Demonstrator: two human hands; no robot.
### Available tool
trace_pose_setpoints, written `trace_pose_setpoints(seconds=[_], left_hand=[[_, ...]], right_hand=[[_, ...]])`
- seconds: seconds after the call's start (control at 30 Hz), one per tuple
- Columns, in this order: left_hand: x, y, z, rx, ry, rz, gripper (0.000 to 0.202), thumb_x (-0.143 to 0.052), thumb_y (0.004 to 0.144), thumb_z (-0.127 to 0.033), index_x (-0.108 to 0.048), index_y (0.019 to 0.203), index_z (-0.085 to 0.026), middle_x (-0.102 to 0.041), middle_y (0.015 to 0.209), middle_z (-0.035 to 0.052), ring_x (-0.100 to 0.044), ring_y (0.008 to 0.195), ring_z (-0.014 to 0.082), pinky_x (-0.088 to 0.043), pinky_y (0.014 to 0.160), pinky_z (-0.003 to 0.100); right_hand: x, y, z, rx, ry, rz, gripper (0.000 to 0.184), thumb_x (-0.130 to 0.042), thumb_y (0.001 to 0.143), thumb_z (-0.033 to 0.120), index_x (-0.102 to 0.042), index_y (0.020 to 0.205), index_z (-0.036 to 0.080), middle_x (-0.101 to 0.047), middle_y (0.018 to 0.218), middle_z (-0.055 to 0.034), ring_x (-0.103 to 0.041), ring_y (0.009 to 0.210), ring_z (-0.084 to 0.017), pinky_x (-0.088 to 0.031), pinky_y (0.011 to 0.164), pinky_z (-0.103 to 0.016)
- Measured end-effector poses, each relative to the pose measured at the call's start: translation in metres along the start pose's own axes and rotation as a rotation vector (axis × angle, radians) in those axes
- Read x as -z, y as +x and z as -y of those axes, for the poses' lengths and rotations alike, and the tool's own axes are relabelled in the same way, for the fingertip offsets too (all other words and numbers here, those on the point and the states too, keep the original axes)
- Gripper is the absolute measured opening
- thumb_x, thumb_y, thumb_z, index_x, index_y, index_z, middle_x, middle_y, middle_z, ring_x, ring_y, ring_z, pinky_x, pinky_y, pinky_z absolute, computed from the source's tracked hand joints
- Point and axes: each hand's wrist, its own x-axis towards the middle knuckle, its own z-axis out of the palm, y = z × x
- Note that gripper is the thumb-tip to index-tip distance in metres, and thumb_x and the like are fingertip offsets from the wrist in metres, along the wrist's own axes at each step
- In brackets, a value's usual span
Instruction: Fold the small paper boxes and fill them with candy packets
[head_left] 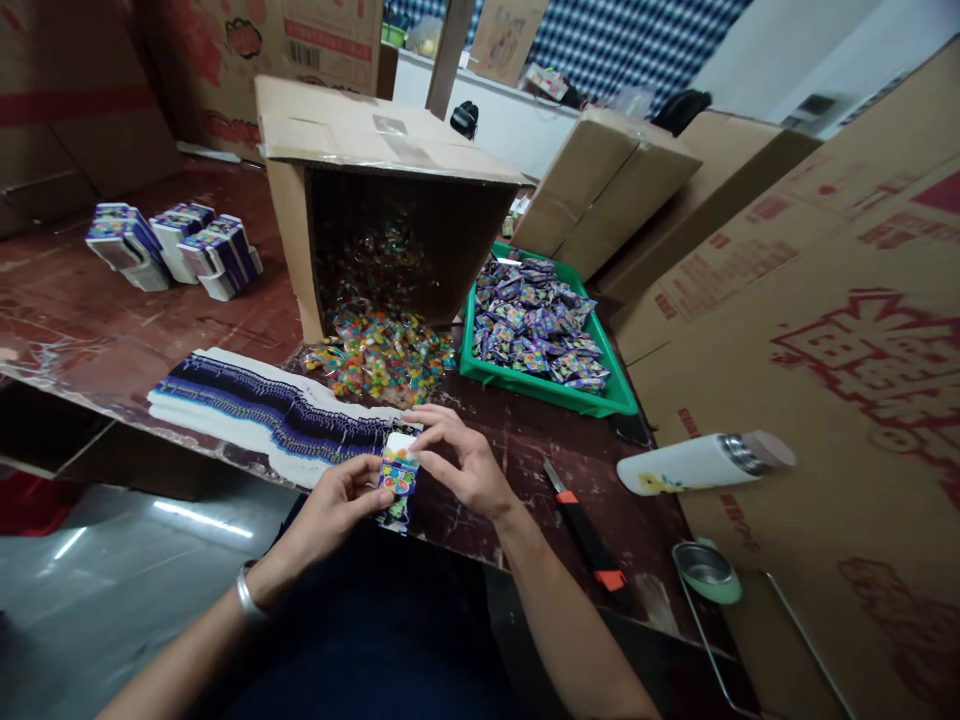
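My left hand point(341, 500) is closed around a small purple printed candy box point(399, 478), held upright at the table's front edge. A white flap and a bit of orange show at the box's top. My right hand point(465, 465) has thumb and index finger together at that top edge, while its other fingers reach over it. Whether a candy packet is between them is hard to make out. Left of the box lies a long row of flat, overlapping box blanks point(262, 410). Behind my hands, clear packets of colourful candy point(382, 355) spill from a tipped carton point(397, 145).
A green tray point(551, 385) holds many purple packets. On the right lie a utility knife point(581, 535) with its blade out and a white flask point(682, 465). Bundled boxes point(169, 245) stand at the left. Large cartons point(840, 330) wall the right side; a metal cup point(705, 568) is near.
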Motion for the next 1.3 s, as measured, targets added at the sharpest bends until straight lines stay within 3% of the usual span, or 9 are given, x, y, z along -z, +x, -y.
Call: trace_pose_setpoints(seconds=[0.1,0.27,0.43,0.6,0.73,0.9,1.03,1.1,1.3], left_hand=[[0.001,-0.004,0.001,-0.034,0.102,-0.047,0.034,-0.075,0.08,-0.035,-0.067,0.109,-0.018,-0.075,0.101,0.007,-0.07,0.087,0.0217,-0.053,0.079,0.032],[-0.003,-0.01,0.006,-0.089,0.3,-0.104,0.034,-0.067,0.085,-0.028,-0.065,0.118,-0.021,-0.076,0.105,0.0065,-0.072,0.089,0.0231,-0.056,0.079,0.034],[-0.01,-0.013,0.009,-0.137,0.386,-0.164,0.033,-0.064,0.086,-0.026,-0.064,0.119,-0.022,-0.076,0.104,0.0067,-0.073,0.083,0.0217,-0.057,0.077,0.033],[-0.01,-0.01,0.008,-0.097,0.277,-0.179,0.033,-0.066,0.085,-0.03,-0.063,0.116,-0.021,-0.074,0.108,0.0073,-0.073,0.084,0.0228,-0.058,0.075,0.033],[-0.01,-0.012,0.012,-0.09,0.253,-0.191,0.032,-0.067,0.085,-0.03,-0.063,0.116,-0.02,-0.074,0.106,0.0075,-0.074,0.083,0.0225,-0.059,0.076,0.034],[-0.014,-0.016,0.018,-0.139,0.28,-0.223,0.031,-0.066,0.087,-0.035,-0.062,0.115,-0.022,-0.074,0.103,0.0074,-0.074,0.09,0.024,-0.059,0.083,0.036],[-0.01,-0.011,0.014,-0.135,0.192,-0.257,0.046,-0.07,0.084,-0.042,-0.053,0.123,-0.025,-0.072,0.1,0.0043,-0.074,0.088,0.023,-0.061,0.077,0.033],[-0.008,-0.008,0.013,-0.147,0.138,-0.268,0.055,-0.071,0.083,-0.045,-0.049,0.13,-0.027,-0.071,0.101,0.0034,-0.074,0.09,0.0225,-0.061,0.075,0.031],[-0.008,-0.009,0.024,-0.119,0.113,-0.215,0.041,-0.072,0.083,-0.045,-0.061,0.117,-0.025,-0.07,0.106,0.0038,-0.072,0.092,0.021,-0.059,0.075,0.026]], right_hand=[[0.002,-0.001,0.001,-0.03,-0.017,0.061,0.008,-0.069,0.09,0.03,-0.074,0.091,0.025,-0.066,0.134,-0.0065,-0.054,0.131,-0.029,-0.037,0.114,-0.054],[-0.008,-0.004,-0.008,-0.203,0.053,-0.034,0.013,-0.072,0.086,0.033,-0.071,0.093,0.021,-0.074,0.116,-0.0082,-0.069,0.111,-0.026,-0.054,0.096,-0.043],[-0.016,-0.005,-0.01,-0.149,-0.08,-0.091,0.013,-0.073,0.085,0.031,-0.069,0.077,0.021,-0.076,0.108,-0.0085,-0.071,0.102,-0.026,-0.056,0.087,-0.039],[-0.023,-0.006,-0.012,-0.059,-0.138,-0.245,0.01,-0.073,0.087,0.032,-0.07,0.084,0.023,-0.074,0.113,-0.008,-0.069,0.105,-0.025,-0.057,0.089,-0.039],[-0.026,-0.008,-0.013,0.015,-0.135,-0.116,0.027,-0.061,0.096,0.039,-0.074,0.078,0.024,-0.075,0.11,-0.0069,-0.068,0.108,-0.024,-0.05,0.1,-0.042],[-0.034,-0.011,-0.011,-0.098,-0.017,0.006,0.046,-0.05,0.098,0.055,-0.075,0.079,0.021,-0.073,0.112,-0.0085,-0.068,0.106,-0.023,-0.053,0.095,-0.038],[-0.039,-0.016,-0.015,-0.211,0.1,-0.143,0.036,-0.061,0.093,0.053,-0.072,0.106,0.022,-0.073,0.105,-0.0065,-0.071,0.096,-0.021,-0.057,0.079,-0.03],[-0.043,-0.02,-0.018,-0.243,0.104,-0.216,0.038,-0.071,0.086,0.051,-0.07,0.11,0.022,-0.073,0.106,-0.0061,-0.071,0.092,-0.021,-0.057,0.072,-0.028],[-0.055,-0.026,-0.021,-0.204,0.0,-0.302,0.023,-0.069,0.088,0.04,-0.071,0.08,0.018,-0.071,0.08,-0.0033,-0.065,0.073,-0.017,-0.052,0.071,-0.027]])
